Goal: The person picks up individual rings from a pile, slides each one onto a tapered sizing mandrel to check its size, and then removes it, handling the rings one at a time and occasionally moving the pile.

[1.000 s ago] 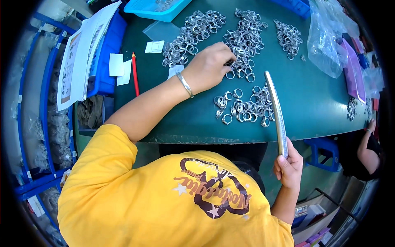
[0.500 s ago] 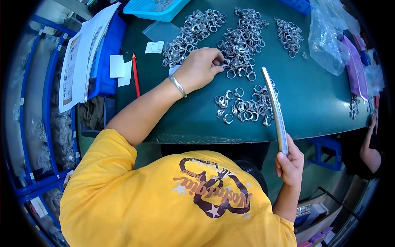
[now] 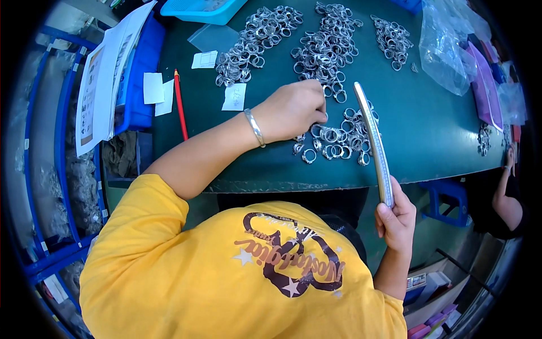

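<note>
My left hand (image 3: 291, 111), a silver bangle (image 3: 254, 128) on its wrist, is closed with curled fingers at the upper left edge of a small cluster of silver rings (image 3: 337, 148). Whatever its fingertips hold is hidden. In my right hand (image 3: 398, 219) is the lower end of a long, slim metal ring sizing stick (image 3: 373, 134) with scale marks along it. The stick points up and away, its upper part passing over the cluster's right side. Behind my left hand lies a long heap of rings (image 3: 327, 48), with another ring heap (image 3: 257, 39) to its left.
A smaller ring heap (image 3: 392, 40) and a clear plastic bag (image 3: 449, 48) lie at the far right. To the left are a red pencil (image 3: 180, 104), paper slips (image 3: 153, 88) and a blue bin (image 3: 141, 73). A light-blue basket (image 3: 212, 14) stands behind. Another person's arm (image 3: 507, 189) shows at right.
My left hand has moved from the far heap toward me and right, down to the small cluster. A paper slip beneath it is uncovered. My right hand holds the stick almost unchanged.
</note>
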`<state>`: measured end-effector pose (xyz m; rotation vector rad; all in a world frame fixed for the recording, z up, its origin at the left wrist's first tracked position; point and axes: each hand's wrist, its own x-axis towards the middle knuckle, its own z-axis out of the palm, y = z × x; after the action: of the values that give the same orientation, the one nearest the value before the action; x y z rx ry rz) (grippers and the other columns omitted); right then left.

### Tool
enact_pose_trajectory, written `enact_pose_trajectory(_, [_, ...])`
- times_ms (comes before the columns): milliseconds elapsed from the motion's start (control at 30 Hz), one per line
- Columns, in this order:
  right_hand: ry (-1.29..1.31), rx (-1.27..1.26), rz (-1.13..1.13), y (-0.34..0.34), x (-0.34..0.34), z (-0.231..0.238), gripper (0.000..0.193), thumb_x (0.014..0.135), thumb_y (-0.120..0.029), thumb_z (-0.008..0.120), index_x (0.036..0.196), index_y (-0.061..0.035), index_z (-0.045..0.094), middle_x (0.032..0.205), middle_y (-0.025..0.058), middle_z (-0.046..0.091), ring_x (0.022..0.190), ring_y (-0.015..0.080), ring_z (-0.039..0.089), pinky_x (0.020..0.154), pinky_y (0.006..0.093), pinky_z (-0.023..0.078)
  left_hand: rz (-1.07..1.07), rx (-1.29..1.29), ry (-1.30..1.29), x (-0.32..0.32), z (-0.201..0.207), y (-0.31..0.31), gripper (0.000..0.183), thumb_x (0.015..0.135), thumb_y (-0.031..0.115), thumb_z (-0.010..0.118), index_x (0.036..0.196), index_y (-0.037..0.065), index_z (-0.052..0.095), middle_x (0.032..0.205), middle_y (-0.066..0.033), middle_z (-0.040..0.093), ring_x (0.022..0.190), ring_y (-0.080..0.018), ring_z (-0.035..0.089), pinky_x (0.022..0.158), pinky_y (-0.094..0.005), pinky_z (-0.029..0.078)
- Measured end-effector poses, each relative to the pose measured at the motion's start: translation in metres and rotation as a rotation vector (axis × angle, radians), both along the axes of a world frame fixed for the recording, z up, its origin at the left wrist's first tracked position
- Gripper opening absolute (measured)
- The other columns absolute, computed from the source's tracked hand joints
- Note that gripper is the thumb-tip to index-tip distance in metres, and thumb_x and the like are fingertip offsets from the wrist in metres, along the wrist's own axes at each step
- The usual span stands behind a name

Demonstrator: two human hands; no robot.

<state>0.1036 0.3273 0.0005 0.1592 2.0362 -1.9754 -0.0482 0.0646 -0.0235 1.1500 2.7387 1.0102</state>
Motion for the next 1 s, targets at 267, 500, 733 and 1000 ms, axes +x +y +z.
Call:
enact_pose_trajectory(267, [0.008,0.011,0.043,-0.005,-0.004,-0.003,0.054,0.083,-0.012,0.061,0.130,0.0021,0.039,0.069,0.0000,0.051,0.043,0.0013,0.041,0.039,0.0150,0.032,0.140,0.183,-0.162,0.011,-0.007,-0.006,0.014,0.074,0.006,0.068,0.086,0.003,0.062,0.087,-0.0077,0.054,0.071,-0.0194,0.057,0.066,-0.0291,0.046])
enact_pose_trajectory(500, [0.025,0.036,0.044,-0.002,-0.002,-0.004,0.052,0.082,-0.011,0.061,0.129,0.0014,0.042,0.070,-0.0004,0.051,0.044,0.0010,0.041,0.039,0.0151,0.032,0.178,0.295,-0.317,0.012,0.002,-0.004,0.011,0.074,0.002,0.066,0.084,0.003,0.060,0.085,-0.0049,0.060,0.072,-0.0119,0.060,0.065,-0.0243,0.048])
enact_pose_trajectory(733, [0.037,0.034,0.126,-0.004,-0.003,-0.003,0.051,0.081,-0.009,0.062,0.128,0.0012,0.044,0.072,-0.0005,0.053,0.045,0.0012,0.043,0.040,0.0154,0.032,0.236,1.179,-1.277,0.001,-0.002,-0.023,0.026,0.084,0.000,0.054,0.110,-0.001,0.057,0.096,-0.0107,0.061,0.080,-0.0149,0.061,0.073,-0.0256,0.052])
enact_pose_trajectory(1000, [0.172,0.182,0.275,-0.011,-0.015,-0.001,0.052,0.079,-0.012,0.064,0.126,0.0015,0.045,0.075,0.0041,0.056,0.052,0.0038,0.049,0.048,0.0185,0.037,0.037,1.121,-1.175,0.005,-0.004,-0.024,0.032,0.083,0.000,0.057,0.115,0.000,0.054,0.091,-0.0075,0.059,0.074,-0.0129,0.060,0.070,-0.0245,0.052])
